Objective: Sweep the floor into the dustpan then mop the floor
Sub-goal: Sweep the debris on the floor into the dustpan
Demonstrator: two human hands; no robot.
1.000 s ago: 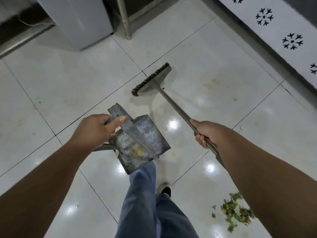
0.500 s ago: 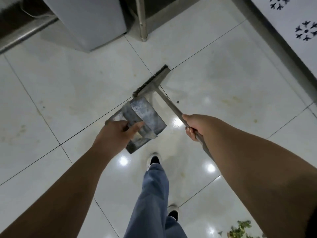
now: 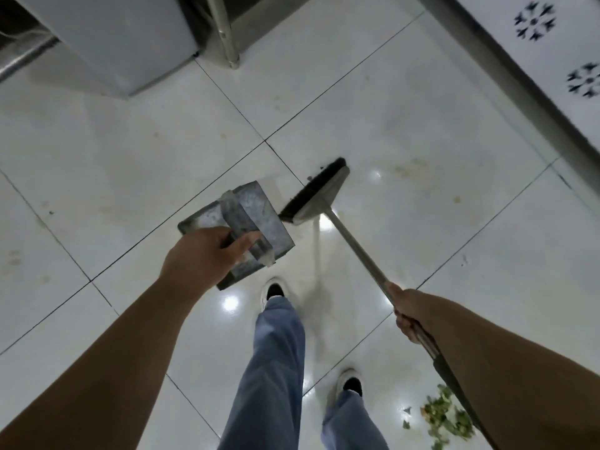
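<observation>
From the head camera we see our left hand (image 3: 207, 254) with fingers curled round the strap handle of a grey, dented metal dustpan (image 3: 256, 216), held above the glossy white tiled floor (image 3: 422, 131). Our right hand (image 3: 407, 313) is clamped on the grey metal handle of a flat dark-bristled broom (image 3: 316, 194), whose head sits just beside the dustpan's edge. A small pile of green leafy scraps (image 3: 444, 415) lies on the floor at lower right, near our right forearm.
</observation>
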